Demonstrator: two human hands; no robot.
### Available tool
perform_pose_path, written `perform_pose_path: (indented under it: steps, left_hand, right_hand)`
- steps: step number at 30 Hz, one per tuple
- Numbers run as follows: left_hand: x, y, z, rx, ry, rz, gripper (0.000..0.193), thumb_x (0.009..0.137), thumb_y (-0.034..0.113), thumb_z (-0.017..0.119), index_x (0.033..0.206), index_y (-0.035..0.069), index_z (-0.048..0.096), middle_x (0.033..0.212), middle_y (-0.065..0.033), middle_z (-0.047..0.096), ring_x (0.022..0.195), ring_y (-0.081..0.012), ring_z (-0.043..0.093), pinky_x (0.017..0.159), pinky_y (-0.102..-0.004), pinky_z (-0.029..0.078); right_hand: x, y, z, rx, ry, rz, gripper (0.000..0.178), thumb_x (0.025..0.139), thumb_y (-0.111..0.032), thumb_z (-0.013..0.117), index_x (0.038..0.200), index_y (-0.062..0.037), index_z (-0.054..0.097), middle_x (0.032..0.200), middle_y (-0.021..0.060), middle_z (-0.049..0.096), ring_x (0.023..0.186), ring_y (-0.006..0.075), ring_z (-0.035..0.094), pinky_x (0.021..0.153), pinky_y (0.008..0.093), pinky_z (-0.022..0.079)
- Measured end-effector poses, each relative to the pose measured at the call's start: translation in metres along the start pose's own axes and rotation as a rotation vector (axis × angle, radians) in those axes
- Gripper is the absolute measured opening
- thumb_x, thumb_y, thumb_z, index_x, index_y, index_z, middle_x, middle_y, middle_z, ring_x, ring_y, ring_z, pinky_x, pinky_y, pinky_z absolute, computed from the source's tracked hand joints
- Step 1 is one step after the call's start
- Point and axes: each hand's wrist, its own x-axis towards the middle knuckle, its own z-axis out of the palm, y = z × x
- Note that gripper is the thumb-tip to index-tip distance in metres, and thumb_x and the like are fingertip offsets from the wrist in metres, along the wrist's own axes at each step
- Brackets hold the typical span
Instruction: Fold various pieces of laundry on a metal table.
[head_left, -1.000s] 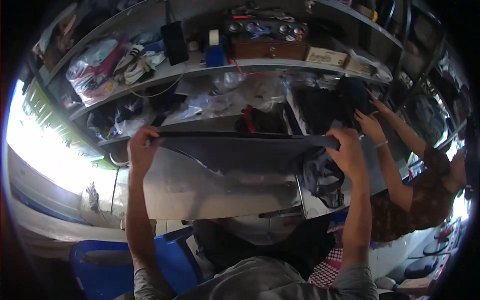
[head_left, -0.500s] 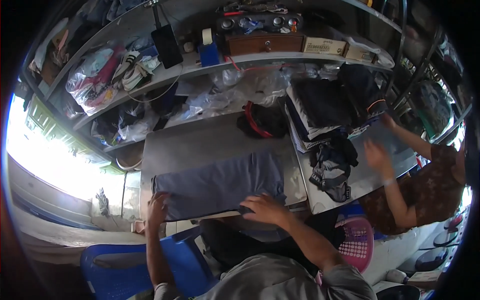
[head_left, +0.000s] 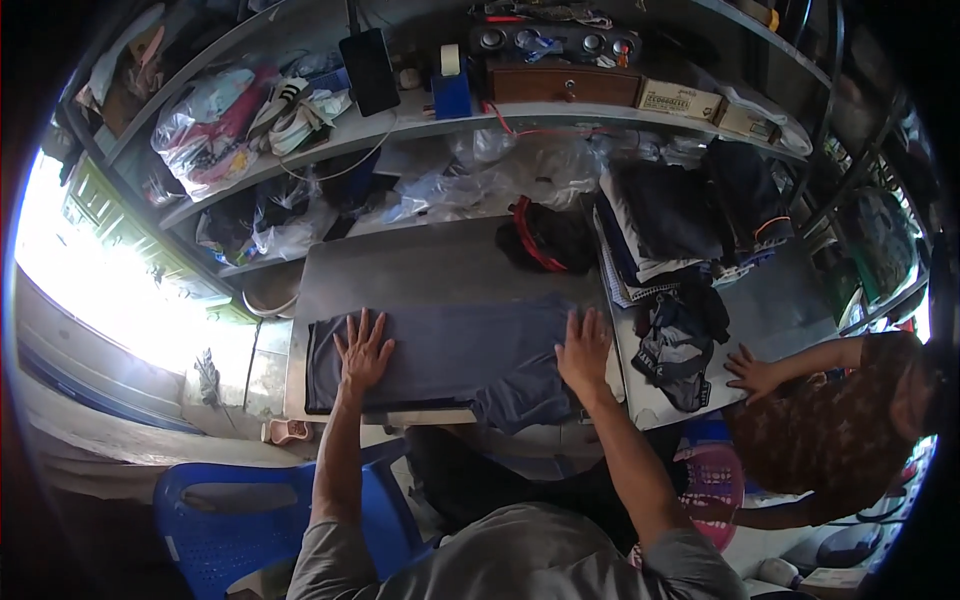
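A dark grey-blue garment [head_left: 450, 350] lies spread in a long strip across the near half of the metal table [head_left: 400, 262]. On its left part rests my left hand [head_left: 364, 350], flat with the fingers spread. At its right end my right hand [head_left: 586, 350] is also laid out with open fingers, slightly blurred. Below the right end, a bunched flap of the same cloth hangs toward the front edge. Neither hand grips anything.
A black and red bundle [head_left: 545, 235] lies at the back. To the right are stacked folded clothes [head_left: 665, 215] and a patterned dark garment [head_left: 683, 345]. A co-worker's hand [head_left: 752, 374] rests on the right table. A blue chair [head_left: 235, 510] and pink basket [head_left: 715, 490] stand below.
Both my hands have moved from the garment's near edge up onto it, fingers spreading. The cloth's lower right part now folds out toward me. The co-worker's hand has come down nearer the table edge.
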Motion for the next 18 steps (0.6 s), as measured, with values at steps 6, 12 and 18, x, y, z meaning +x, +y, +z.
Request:
perform_pose_path:
  steps: [6, 12, 18]
  left_hand:
    - [-0.014, 0.067, -0.01, 0.071, -0.061, 0.393, 0.079, 0.093, 0.048, 0.069, 0.161, 0.019, 0.041, 0.174, -0.0132, 0.023, 0.161, -0.0364, 0.021, 0.124, -0.067, 0.019]
    - [-0.109, 0.184, 0.007, 0.044, 0.009, 0.853, 0.087, 0.079, 0.036, 0.081, 0.158, 0.022, 0.048, 0.164, -0.0063, 0.042, 0.147, -0.0283, 0.042, 0.111, -0.057, 0.038]
    - [-0.087, 0.189, 0.026, -0.594, -0.163, 0.436, 0.065, 0.084, 0.027, 0.083, 0.145, 0.015, 0.062, 0.116, -0.0089, 0.07, 0.108, -0.0255, 0.067, 0.088, -0.0419, 0.052]
  right_hand:
    - [-0.071, 0.027, -0.054, 0.491, -0.297, -0.627, 0.061, 0.091, -0.013, 0.067, 0.15, -0.017, 0.054, 0.166, 0.0096, 0.039, 0.153, 0.0299, 0.036, 0.121, 0.0495, 0.033]
    - [-0.099, 0.034, -0.006, 0.227, 0.074, -0.651, 0.062, 0.078, -0.01, 0.073, 0.139, -0.0191, 0.066, 0.164, 0.008, 0.042, 0.153, 0.0286, 0.036, 0.12, 0.0497, 0.035]
    - [-0.042, 0.044, 0.001, 0.851, -0.54, -0.276, 0.043, 0.075, -0.009, 0.076, 0.118, -0.0131, 0.074, 0.149, 0.0119, 0.056, 0.138, 0.0327, 0.05, 0.111, 0.051, 0.041]
